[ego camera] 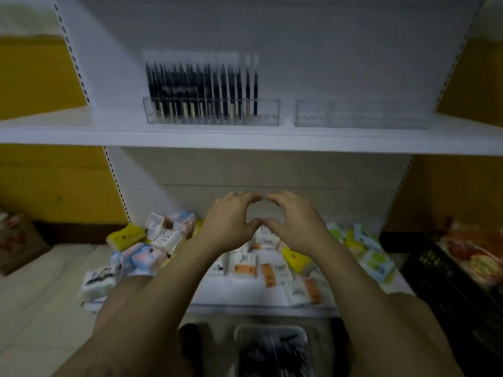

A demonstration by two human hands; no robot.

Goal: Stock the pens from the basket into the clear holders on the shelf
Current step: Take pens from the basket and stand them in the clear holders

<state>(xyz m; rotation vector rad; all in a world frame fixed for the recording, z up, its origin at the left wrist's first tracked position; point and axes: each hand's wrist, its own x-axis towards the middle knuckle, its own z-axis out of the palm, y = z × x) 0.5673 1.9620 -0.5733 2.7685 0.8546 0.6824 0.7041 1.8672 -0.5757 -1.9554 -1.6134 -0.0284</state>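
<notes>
My left hand [228, 227] and my right hand [296, 224] are raised side by side in front of the lower shelf. Their curved fingers and thumbs meet tip to tip around a gap, and no pen shows in either. Below them, at the bottom edge, a grey basket [268, 330] holds several dark pens [272, 355]. On the upper shelf [81, 131] the left clear holder [269, 115] is filled with a row of upright black pens [201, 85]. To its right, the second clear holder [362, 114] looks empty. The picture is motion-blurred.
Small packets [168, 238] in white, yellow, blue and orange lie scattered over the lower shelf behind my arms. A black crate [435, 270] with colourful packs stands at the right. A brown box [16, 240] sits on the floor at left. Yellow walls flank the shelving.
</notes>
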